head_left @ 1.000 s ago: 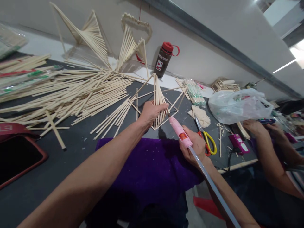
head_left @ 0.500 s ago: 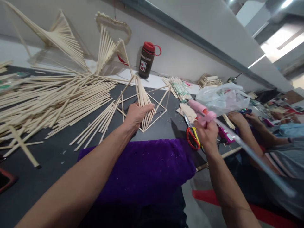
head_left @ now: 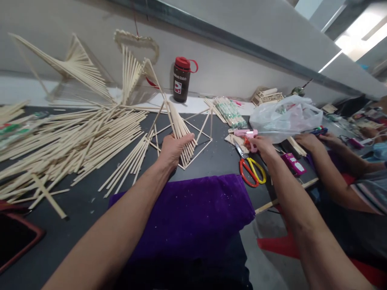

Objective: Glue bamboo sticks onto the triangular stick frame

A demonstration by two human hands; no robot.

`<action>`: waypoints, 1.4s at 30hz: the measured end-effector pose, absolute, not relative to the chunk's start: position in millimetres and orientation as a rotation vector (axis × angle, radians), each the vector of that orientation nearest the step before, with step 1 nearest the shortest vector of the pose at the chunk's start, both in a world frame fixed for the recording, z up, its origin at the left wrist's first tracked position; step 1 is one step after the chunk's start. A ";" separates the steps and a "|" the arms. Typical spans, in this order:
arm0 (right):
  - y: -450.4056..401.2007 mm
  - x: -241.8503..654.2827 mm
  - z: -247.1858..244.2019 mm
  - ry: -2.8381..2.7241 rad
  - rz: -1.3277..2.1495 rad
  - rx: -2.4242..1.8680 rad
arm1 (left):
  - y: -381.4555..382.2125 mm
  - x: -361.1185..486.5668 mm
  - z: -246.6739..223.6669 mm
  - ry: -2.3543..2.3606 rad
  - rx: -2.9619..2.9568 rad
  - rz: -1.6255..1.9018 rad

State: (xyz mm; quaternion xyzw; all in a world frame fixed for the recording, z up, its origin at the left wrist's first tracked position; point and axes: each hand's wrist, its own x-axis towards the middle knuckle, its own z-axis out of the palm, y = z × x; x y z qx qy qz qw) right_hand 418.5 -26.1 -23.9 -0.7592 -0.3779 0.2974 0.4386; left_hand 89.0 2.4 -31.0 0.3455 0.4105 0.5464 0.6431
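My left hand [head_left: 171, 150] is closed around a fan of thin wooden sticks [head_left: 178, 121], part of an angular stick frame standing on the dark table. Off to the right, my right hand [head_left: 263, 146] grips a pink hot glue gun [head_left: 245, 132] by its handle, low over small wooden pieces [head_left: 232, 139]. A clear glue stick trails from the back of the gun. Just below lie scissors [head_left: 253, 172] with red and yellow handles. Several loose sticks [head_left: 127, 157] lie left of my left hand.
A large pile of sticks [head_left: 99, 141] covers the left side. A dark bottle [head_left: 181, 82] with a red lid stands behind the frame. Purple cloth [head_left: 196, 217] lies at the front edge. A plastic bag [head_left: 284, 119] and another person's hands [head_left: 310, 141] are at right.
My right hand has moved the glue gun down and away, from above the scissors to the table by the wooden pieces. My left hand keeps its hold on the sticks. The view has shifted slightly.
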 end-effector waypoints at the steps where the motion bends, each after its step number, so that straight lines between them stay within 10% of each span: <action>1: -25.7 419.4 -21.8 -0.985 0.682 -1.964 | 2.2 89.0 -31.3 0.931 0.788 1.245; 7: -41.6 377.8 8.1 -1.621 -0.191 -2.148 | 1.3 88.9 -30.5 0.927 0.799 1.230; 17: -34.8 245.2 -8.9 -1.578 1.056 -1.299 | -1.6 89.2 -28.0 0.917 0.814 1.254; 42: -30.1 234.1 -15.0 -1.459 1.089 -1.284 | -1.6 89.2 -26.2 0.925 0.779 1.218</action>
